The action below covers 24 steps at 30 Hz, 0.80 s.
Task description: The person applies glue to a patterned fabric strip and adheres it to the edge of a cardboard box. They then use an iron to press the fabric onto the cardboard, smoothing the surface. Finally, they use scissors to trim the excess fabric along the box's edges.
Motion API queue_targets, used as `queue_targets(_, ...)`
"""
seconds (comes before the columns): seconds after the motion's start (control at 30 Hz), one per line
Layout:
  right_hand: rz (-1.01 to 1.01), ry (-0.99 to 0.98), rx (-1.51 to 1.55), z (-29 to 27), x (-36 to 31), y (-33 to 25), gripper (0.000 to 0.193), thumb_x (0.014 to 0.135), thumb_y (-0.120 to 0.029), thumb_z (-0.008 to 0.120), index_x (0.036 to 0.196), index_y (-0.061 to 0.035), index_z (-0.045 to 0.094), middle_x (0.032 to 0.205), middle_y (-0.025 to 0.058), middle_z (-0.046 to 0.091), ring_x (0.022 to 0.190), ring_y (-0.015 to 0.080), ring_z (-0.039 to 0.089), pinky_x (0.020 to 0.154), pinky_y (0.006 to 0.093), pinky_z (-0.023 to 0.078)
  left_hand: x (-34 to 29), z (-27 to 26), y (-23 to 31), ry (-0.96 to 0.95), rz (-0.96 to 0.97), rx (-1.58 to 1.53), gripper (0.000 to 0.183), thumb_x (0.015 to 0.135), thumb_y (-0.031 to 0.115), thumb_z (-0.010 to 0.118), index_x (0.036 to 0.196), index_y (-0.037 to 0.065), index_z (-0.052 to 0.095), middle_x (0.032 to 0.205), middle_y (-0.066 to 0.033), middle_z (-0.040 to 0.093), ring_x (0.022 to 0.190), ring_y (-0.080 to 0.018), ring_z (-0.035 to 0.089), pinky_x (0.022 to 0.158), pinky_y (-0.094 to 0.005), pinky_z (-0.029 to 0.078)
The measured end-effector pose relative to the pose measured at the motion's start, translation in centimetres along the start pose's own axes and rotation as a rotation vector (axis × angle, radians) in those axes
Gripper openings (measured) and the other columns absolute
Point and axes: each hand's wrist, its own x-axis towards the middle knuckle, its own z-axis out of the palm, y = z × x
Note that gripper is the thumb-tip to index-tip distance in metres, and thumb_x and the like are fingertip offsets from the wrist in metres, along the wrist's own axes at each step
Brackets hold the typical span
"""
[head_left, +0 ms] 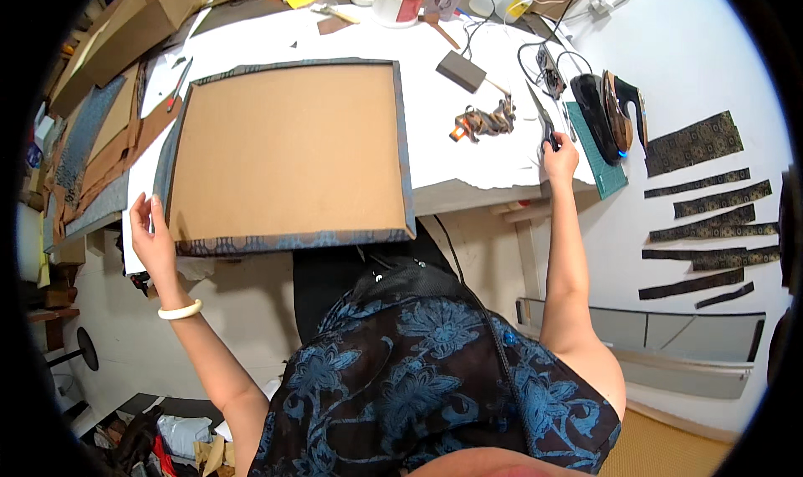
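Observation:
A large shallow cardboard tray [284, 155] lies in front of me, its inside bare brown and its low rims wrapped in dark blue-grey patterned fabric. Beside its near left corner is my left hand [153, 236], fingers stretched and apart, holding nothing; whether the fingertips touch the rim I cannot tell. On the right side of the table, my right hand [560, 157] grips the handles of a pair of scissors [539, 105], whose blades point away from me. A bunched dark patterned strip with an orange piece [487, 124] rests between the tray and the scissors.
A clothes iron [617, 113] stands at the right on a green cutting mat [609, 178], with cords behind it. A dark block [462, 71], a brush [439, 29] and a white jar [400, 0] are farther back. Fabric strips [698, 209] hang on the right wall.

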Motion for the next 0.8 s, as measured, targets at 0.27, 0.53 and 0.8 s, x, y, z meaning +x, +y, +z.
queue_targets(0.27,-0.151,-0.593,0.633,-0.6,-7.6,-20.2,0.035,0.103,-0.024,0.058,0.131,-0.0042,0.062,0.119,0.0148,0.07,0.108,0.0234,0.065,0.09,0.0369,0.05,1.6,-1.8,-4.6,-0.16,-0.333,-0.039,0.063,0.104,0.052,0.046,0.13,-0.003,0.062,0.117,-0.0158,0.069,0.109,-0.0218,0.062,0.096,-0.0341,0.044)
queue_targets(0.53,-0.075,-0.63,1.071,3.7,-14.0,-27.0,0.062,0.1,-0.011,0.054,0.154,0.0047,0.027,0.157,0.0291,0.035,0.148,0.0327,0.034,0.119,0.0385,0.029,-1.0,-4.1,0.4,-0.086,-0.472,-0.393,0.061,0.098,0.055,0.054,0.134,0.006,0.06,0.122,-0.0127,0.066,0.115,-0.0211,0.056,0.103,-0.0367,0.04)
queue_targets(0.8,-0.208,-0.898,1.277,8.2,-0.6,-32.1,0.066,0.101,-0.022,0.062,0.155,-0.0024,0.03,0.153,0.0237,0.042,0.143,0.0286,0.042,0.115,0.0368,0.036,-10.1,-7.2,10.8,0.092,-0.33,-0.542,0.05,0.106,0.04,0.041,0.142,0.006,0.047,0.142,-0.01,0.052,0.133,-0.0258,0.052,0.11,-0.0386,0.035)
